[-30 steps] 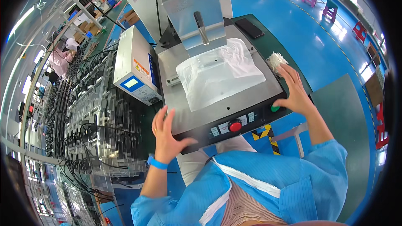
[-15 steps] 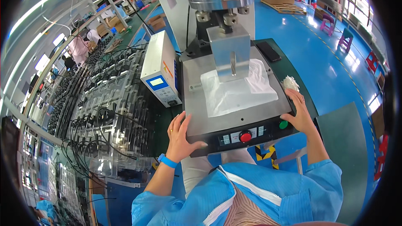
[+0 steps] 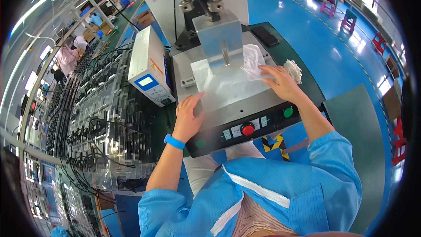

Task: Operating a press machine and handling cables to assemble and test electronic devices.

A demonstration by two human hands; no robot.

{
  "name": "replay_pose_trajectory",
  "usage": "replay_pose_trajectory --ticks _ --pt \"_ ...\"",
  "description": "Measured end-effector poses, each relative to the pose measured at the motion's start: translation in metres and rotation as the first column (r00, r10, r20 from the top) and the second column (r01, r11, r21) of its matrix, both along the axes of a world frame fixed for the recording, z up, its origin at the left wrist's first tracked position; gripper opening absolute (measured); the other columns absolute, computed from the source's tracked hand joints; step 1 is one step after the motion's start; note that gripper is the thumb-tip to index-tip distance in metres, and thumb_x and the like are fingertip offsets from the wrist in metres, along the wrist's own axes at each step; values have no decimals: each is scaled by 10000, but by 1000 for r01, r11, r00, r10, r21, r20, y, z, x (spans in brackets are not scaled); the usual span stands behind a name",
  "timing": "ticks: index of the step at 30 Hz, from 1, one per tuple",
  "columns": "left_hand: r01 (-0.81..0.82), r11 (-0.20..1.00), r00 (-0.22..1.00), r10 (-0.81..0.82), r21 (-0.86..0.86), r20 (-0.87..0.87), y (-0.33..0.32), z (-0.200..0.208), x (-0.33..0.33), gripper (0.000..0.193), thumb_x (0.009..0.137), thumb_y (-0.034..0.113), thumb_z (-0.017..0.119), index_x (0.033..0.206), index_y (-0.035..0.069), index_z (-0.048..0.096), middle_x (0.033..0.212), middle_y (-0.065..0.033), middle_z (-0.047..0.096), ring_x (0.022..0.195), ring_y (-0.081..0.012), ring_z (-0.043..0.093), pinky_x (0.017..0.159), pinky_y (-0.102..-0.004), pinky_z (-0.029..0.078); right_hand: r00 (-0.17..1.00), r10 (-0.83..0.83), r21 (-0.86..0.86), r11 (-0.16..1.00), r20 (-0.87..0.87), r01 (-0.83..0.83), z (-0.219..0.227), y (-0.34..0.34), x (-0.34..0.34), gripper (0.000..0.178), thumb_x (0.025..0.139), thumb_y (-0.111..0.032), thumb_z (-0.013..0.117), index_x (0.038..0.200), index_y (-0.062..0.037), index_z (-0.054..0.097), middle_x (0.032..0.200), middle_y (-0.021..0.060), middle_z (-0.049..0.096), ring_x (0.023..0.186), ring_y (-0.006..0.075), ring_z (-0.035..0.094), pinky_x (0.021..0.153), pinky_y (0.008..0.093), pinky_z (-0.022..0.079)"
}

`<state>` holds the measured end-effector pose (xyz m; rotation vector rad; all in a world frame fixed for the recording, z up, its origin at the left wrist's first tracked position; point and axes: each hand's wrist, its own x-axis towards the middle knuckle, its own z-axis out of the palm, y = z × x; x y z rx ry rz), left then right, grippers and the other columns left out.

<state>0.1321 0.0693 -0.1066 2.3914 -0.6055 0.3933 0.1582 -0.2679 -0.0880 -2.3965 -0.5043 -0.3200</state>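
A metal press with a block-shaped head (image 3: 219,35) stands before me, its lower end on a thin white sheet (image 3: 228,92) spread over the grey metal plate (image 3: 219,116). My left hand (image 3: 188,116) is over the plate's left side, fingers stretched out near the sheet's left edge, the hand slightly blurred. My right hand (image 3: 284,85) reaches over the plate's right side, fingers apart, their tips at the sheet's right edge; whether they touch it I cannot tell. Neither hand holds anything. What lies under the sheet is hidden.
The plate's front panel has a red button (image 3: 247,129) and a green button (image 3: 287,113). A white control box (image 3: 149,66) stands left, beside racks of clear plastic parts with black cables (image 3: 105,127). At right lie a crumpled white bundle (image 3: 293,71) and a dark phone-like slab (image 3: 265,36).
Both hands have left the front corners by the buttons and moved forward over the plate, the right one inward to the sheet. The view has shifted, so the machine sits further left and higher.
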Motion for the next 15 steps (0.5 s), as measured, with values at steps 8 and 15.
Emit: replay_pose_trajectory --ticks 8,15 --pt "-40 969 983 -6 -244 -183 -15 17 8 279 784 98 630 1061 66 641 1056 -85 601 964 -236 534 828 -296 418 979 -173 -164 968 111 190 -7 5 8 407 848 -205 573 1243 -132 506 1151 75 567 1070 280 490 913 371 393" --pt "-93 917 987 34 -387 -157 -17 30 -11 129 829 71 598 873 -29 667 882 -80 623 786 -192 556 727 -248 433 977 -139 -87 984 160 155 -21 6 14 352 822 -221 597 1153 -116 539 1075 91 574 1054 288 506 900 381 406"
